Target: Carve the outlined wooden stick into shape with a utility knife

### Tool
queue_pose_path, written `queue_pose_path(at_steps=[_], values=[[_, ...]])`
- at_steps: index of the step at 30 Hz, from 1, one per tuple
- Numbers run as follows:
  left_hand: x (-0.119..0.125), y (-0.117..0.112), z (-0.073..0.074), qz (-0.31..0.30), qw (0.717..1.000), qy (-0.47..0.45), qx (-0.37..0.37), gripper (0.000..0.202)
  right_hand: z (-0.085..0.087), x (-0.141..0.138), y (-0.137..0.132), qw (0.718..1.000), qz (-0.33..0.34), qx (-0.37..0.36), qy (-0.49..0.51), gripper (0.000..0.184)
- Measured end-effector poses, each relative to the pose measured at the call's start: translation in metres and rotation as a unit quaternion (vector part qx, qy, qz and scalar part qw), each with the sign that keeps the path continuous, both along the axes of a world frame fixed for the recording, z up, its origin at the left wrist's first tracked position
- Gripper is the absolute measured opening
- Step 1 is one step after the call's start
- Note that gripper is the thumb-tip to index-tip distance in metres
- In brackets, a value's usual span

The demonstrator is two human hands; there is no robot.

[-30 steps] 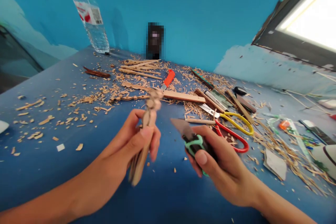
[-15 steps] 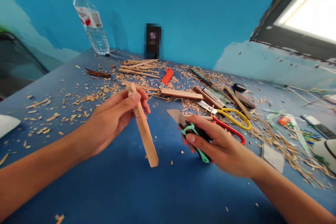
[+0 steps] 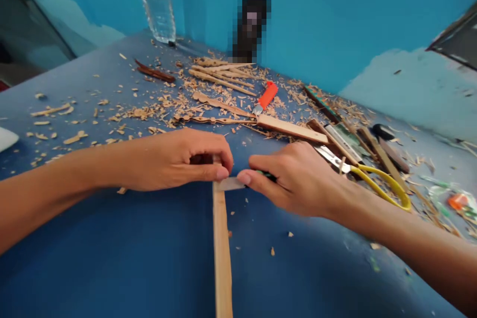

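Observation:
My left hand (image 3: 197,159) grips the far part of a pale wooden stick (image 3: 222,253), its thumb and fingers closed round it. The stick runs toward me, and its near end leaves the bottom of the view. In my right hand (image 3: 285,179) is a utility knife (image 3: 233,184), its handle mostly hidden by the fingers. The blade points left and touches the stick just on the near side of my left thumb.
Wood shavings (image 3: 145,109) litter the blue table (image 3: 112,248). Beyond my hands lie thin carved sticks (image 3: 223,79), an orange cutter (image 3: 267,95) and a wooden piece (image 3: 292,129). Yellow-handled scissors (image 3: 387,186) rest at right. A water bottle (image 3: 158,10) stands by the wall.
My hands have come together, and the knife blade has moved left onto the stick. The stick has turned to point straight toward me. The view has tilted down and shifted left.

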State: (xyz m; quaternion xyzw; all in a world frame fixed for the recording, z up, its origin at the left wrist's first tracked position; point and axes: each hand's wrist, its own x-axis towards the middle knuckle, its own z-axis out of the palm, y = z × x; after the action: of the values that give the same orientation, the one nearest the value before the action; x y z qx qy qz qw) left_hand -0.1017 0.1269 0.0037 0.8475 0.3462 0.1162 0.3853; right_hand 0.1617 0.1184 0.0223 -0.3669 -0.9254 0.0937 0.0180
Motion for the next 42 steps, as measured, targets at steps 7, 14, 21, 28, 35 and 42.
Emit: queue_pose_path(at_steps=[7, 14, 21, 28, 35, 42], values=[[-0.015, 0.002, 0.005, -0.017, 0.998, -0.02, -0.051, 0.03, -0.013, -0.016, -0.004, 0.999, 0.022, 0.019, -0.03, 0.066], [-0.007, 0.007, -0.002, -0.046, 0.994, -0.061, -0.082, 0.022, -0.012, -0.012, -0.007, 0.997, 0.047, 0.059, -0.023, 0.064], [-0.005, 0.009, 0.0, -0.058, 0.994, -0.037, -0.081, 0.026, -0.012, -0.01, -0.007, 0.993, 0.076, 0.089, -0.032, 0.059], [-0.004, 0.014, -0.003, -0.079, 0.992, -0.03, -0.09, 0.026, -0.015, -0.008, -0.007, 0.996, 0.074, 0.039, -0.026, 0.058], [-0.003, 0.015, -0.007, -0.08, 0.991, -0.058, -0.086, 0.026, -0.021, -0.007, -0.013, 0.989, 0.073, 0.122, -0.038, 0.062], [-0.001, 0.017, -0.007, -0.096, 0.989, -0.057, -0.096, 0.015, -0.015, -0.009, -0.012, 0.992, 0.093, 0.067, -0.056, 0.061]])
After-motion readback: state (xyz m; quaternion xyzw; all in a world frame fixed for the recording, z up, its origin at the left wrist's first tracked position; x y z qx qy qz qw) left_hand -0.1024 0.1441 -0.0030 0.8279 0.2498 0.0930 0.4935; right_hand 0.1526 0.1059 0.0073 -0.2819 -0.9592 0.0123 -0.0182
